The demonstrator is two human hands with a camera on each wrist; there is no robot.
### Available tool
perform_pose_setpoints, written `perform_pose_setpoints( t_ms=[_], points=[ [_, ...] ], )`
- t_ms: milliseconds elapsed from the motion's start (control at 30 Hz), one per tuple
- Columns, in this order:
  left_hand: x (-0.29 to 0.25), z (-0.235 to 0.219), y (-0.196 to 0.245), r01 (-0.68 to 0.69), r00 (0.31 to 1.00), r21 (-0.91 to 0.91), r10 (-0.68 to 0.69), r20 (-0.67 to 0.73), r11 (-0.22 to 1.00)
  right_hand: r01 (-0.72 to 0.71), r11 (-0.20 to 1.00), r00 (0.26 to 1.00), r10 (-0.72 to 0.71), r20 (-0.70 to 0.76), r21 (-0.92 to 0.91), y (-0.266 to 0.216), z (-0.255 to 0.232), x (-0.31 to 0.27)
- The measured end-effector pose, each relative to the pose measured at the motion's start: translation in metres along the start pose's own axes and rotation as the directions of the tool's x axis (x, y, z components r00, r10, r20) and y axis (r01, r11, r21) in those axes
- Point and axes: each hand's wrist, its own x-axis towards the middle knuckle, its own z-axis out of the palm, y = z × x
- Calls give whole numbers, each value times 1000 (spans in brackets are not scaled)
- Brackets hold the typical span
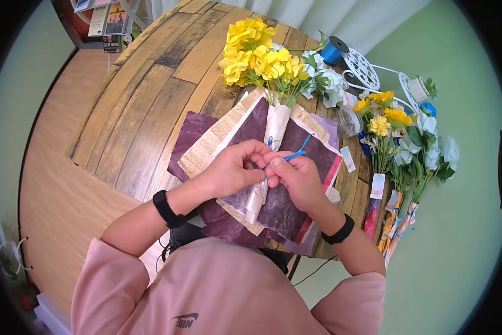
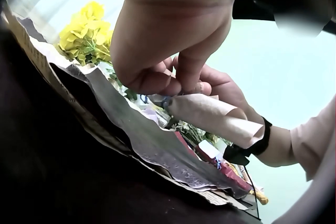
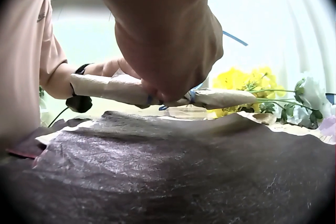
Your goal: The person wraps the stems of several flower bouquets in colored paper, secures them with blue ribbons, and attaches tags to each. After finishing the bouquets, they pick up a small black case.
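Note:
A bouquet of yellow flowers [image 1: 262, 58] has its stems wrapped in pale paper [image 1: 277, 124]. Blue ribbon [image 1: 296, 154] circles the wrapped stems near the middle, its loose end sticking up past the right hand. My left hand [image 1: 237, 166] pinches the ribbon from the left side of the wrap, thumb and fingertips together. From the other side my right hand [image 1: 300, 180] pinches the ribbon between thumb and finger, fingertips meeting the left ones. In the left wrist view, the rolled paper end [image 2: 215, 116] extends beyond the fingers. The right hand's back hides its fingertips in the right wrist view.
Under the bouquet lie stacked sheets of dark purple wrapping paper [image 1: 295, 206] and printed paper [image 1: 198, 153] on the wooden table [image 1: 144, 100]. On the right are finished bouquets with orange-yellow flowers [image 1: 380, 124] and white flowers [image 1: 429, 151], a blue ribbon spool [image 1: 334, 50] and a white metal stand [image 1: 362, 70].

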Motion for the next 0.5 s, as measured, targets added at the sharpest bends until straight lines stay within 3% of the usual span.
perform_pose_setpoints(
  t_ms=[133, 167, 300, 400, 500],
  points=[
    [3, 4, -5, -17, 999, 10, 17, -44, 1000, -3, 999, 1000, 2, 18, 50, 0, -3, -3],
    [2, 2, -5, -18, 999, 11, 18, -43, 1000, -8, 997, 999, 11, -41, 72, -4, 0, -5],
    [-1, -7, 6, 141, 980, -74, -150, -131, 987, -94, 995, 989, 98, -108, 36, -8, -16, -14],
    [-1, -15, 11, 251, 926, -479, -353, -133, 841, -141, 986, 984, 129, -126, -94, -4, -31, -20],
    [-2, -25, 0, 283, 911, -598, -405, -76, 750, -177, 956, 981, 151, -124, -234, -5, -33, -21]
  ],
)
